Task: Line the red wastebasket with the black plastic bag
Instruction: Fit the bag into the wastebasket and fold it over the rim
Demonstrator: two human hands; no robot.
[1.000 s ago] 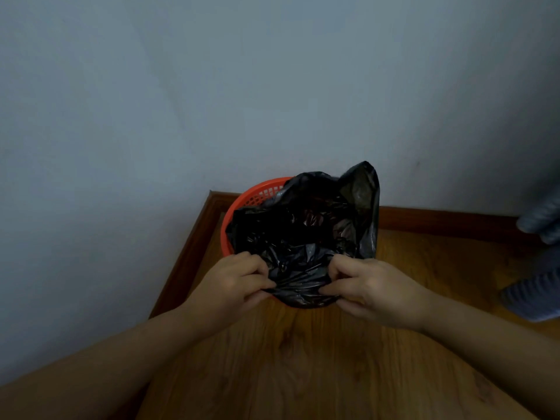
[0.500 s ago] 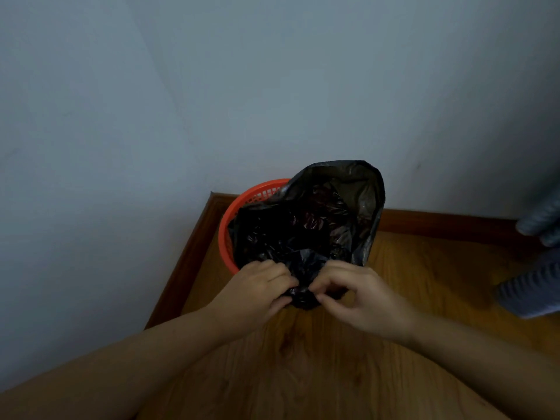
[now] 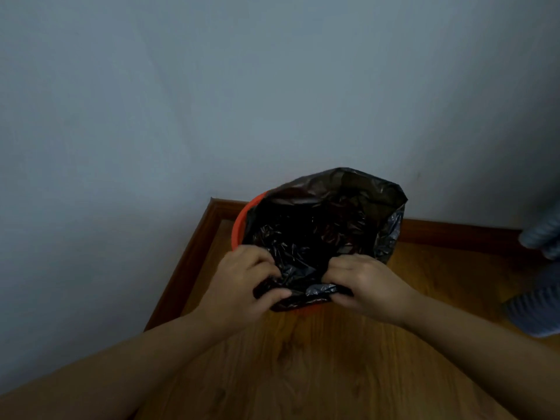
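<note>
Left hand (image 3: pixel 242 280) and right hand (image 3: pixel 368 283) pinch black bag (image 3: pixel 315 225), mouth apparently facing up.

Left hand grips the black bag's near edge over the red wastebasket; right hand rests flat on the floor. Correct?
No: the head view shows the right hand also gripping the black bag at its near edge, off the floor. The left hand and red wastebasket are as stated.

The basket (image 3: pixel 238 226) stands on the floor (image 3: pixel 303 374) in the corner against the wall (image 3: pixel 181 116), the bag (image 3: pixel 321 225) inside it. At its near rim, the left hand (image 3: pixel 242 286) and right hand (image 3: pixel 366 283) sit side by side. A ribbed thing (image 3: pixel 536 304), perhaps fabric, lies far right.
</note>
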